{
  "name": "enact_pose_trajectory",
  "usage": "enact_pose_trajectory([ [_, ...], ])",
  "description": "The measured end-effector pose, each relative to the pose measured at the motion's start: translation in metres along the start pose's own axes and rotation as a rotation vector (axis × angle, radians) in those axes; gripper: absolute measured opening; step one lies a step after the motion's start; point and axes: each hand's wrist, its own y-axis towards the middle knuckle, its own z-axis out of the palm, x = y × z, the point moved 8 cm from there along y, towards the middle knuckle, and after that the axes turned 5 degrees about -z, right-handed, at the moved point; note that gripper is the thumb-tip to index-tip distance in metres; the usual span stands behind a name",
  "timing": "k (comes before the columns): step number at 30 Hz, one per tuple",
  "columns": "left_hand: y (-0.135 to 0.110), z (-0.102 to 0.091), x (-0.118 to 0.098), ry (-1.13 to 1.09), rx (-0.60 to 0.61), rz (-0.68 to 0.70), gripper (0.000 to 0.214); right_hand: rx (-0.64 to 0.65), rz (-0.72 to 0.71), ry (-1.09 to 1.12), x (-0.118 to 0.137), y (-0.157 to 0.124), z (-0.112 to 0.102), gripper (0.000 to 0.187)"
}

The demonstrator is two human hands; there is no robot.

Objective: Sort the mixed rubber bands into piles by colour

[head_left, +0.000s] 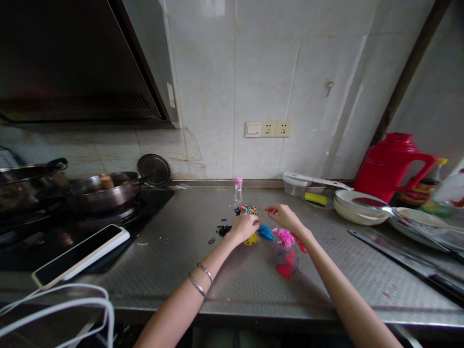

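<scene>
Left hand: my left hand [245,227] is low over the piles, palm down, fingers curled together; something dark shows at the fingertips, but I cannot tell whether it is gripped.
Right hand: I have the right hand [283,216] just right of the mixed pile, fingers half bent and pointing left — I cannot tell from here whether anything small is pinched.
Mixed pile: the multicoloured pile [246,210] of small pieces lies on the steel counter [166,275], just beyond my left hand.
Black pile: the black loops [224,230] lie left of that hand, a few strayed off singly.
Yellow pile: the yellow pieces [251,239] sit on its near side, partly hidden from me.
Blue and pink: the blue pile [266,232] is between the yellow pieces and the pink pile [284,237].
Red: the red pieces [300,244] lie beside the pink, by my right forearm.
Clear bag: what looks like a see-through bag [286,264] with red patches lies nearer me than the pink pile.
Bottle: a small clear bottle [238,194] with a pink top stands upright behind the mixed pile — near the wall.
</scene>
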Motion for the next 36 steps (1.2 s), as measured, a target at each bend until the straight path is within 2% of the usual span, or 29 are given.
enact_pose_trajectory([
  [4, 0.008, -0.030, 0.049, -0.088, -0.132, -0.145, 0.026, 0.115, -0.129, 0.038, 0.024, 0.014, 0.025, 0.029],
  [7, 0.012, -0.042, 0.086, -0.157, -0.202, -0.236, 0.025, 0.187, -0.185, 0.079, 0.037, 0.025, 0.045, 0.027],
  [11, 0.014, -0.038, 0.124, -0.205, -0.216, -0.337, 0.023, 0.227, -0.189, 0.099, 0.042, 0.040, 0.066, 0.023],
  [14, 0.016, -0.030, 0.141, -0.236, -0.207, -0.385, 0.021, 0.242, -0.198, 0.105, 0.046, 0.048, 0.078, 0.026],
  [19, 0.017, -0.027, 0.152, -0.268, -0.217, -0.404, 0.022, 0.288, -0.241, 0.094, 0.059, 0.052, 0.091, 0.029],
  [26, 0.019, -0.025, 0.152, -0.283, -0.232, -0.376, 0.021, 0.395, -0.261, -0.108, 0.068, 0.048, 0.098, 0.025],
  [36, 0.018, -0.023, 0.147, -0.298, -0.218, -0.344, 0.020, 0.390, -0.334, -0.215, 0.067, 0.050, 0.108, 0.019],
])
